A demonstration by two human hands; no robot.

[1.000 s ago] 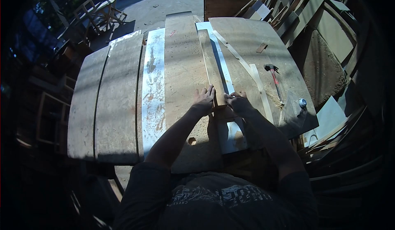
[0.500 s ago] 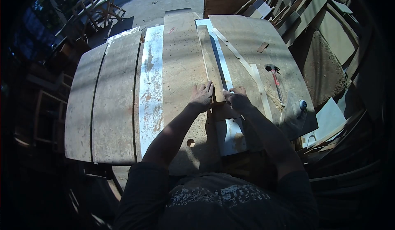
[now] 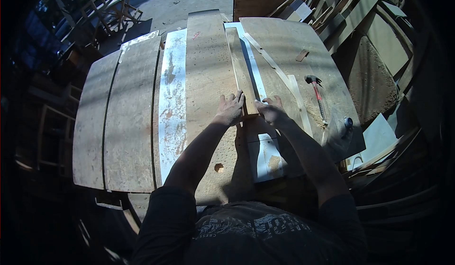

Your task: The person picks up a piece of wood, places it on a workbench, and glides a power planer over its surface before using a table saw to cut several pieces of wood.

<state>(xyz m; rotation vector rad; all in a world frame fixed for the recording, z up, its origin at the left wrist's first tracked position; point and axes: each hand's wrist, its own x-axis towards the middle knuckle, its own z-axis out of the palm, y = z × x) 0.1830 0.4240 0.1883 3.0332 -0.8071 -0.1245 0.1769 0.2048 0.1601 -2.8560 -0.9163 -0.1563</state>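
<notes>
A long, narrow wooden plank (image 3: 242, 66) lies lengthwise on the worktable, pointing away from me. My left hand (image 3: 230, 109) rests at the left edge of its near end, fingers stretched forward and slightly apart. On the opposite edge, my right hand (image 3: 271, 110) is closed, with its thumb against the plank and its fingers curled; their undersides are hidden. Beneath and beside the plank runs a white strip (image 3: 256, 75). Nearer my body, a white panel piece (image 3: 265, 144) with a brown patch lies in partial shadow.
To the right lie a claw hammer (image 3: 316, 94), thin wood strips (image 3: 298, 94), a small brown wood scrap (image 3: 302, 55) and a clear bag (image 3: 334, 128). A paint-worn white board (image 3: 173, 99) spans the left side. Scrap boards (image 3: 384, 42) lean at the far right.
Both hands and the plank's near end sit slightly farther from my body. The whole view has shifted a little; the hands' hold looks much the same.
</notes>
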